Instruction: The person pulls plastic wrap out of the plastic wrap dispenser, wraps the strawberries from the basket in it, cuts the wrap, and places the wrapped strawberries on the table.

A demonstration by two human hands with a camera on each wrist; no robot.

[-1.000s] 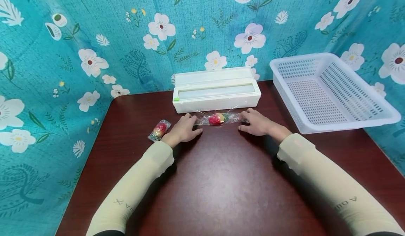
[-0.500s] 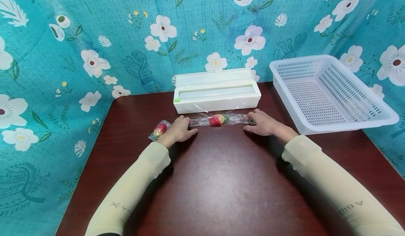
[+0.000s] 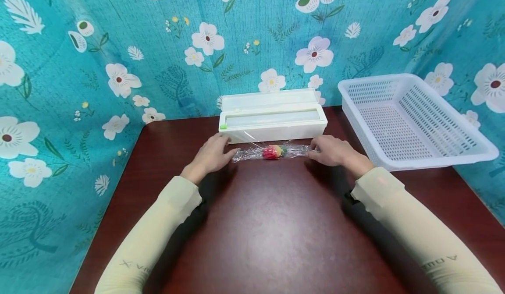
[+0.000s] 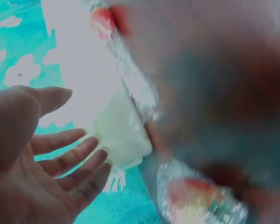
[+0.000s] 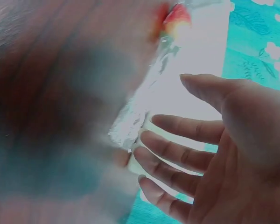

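Observation:
In the head view, a small red, yellow and green fruit-shaped piece [image 3: 271, 152] lies in the middle of a long strip of cling film [image 3: 296, 150] on the table. Just left of the strip's left end is my left hand [image 3: 211, 156]; the left wrist view shows its fingers spread and its palm bare. My right hand [image 3: 333, 150] is at the right end, fingers loosely extended beside the film in the right wrist view, holding nothing. A second wrapped piece [image 4: 200, 198] appears in the left wrist view; in the head view the left hand hides it.
Right behind the strip stands a white cling film box [image 3: 272, 132], lid raised, with a green slider at its left end. A white plastic basket [image 3: 357, 132] sits at the back right. Flowered blue cloth [image 3: 244, 35] hangs behind the dark table [image 3: 268, 224].
Both hands have moved outward from the wrapped piece, the left one farther, off the film's end. The film's left end now shows uncovered. The second wrapped piece has become hidden behind the left hand.

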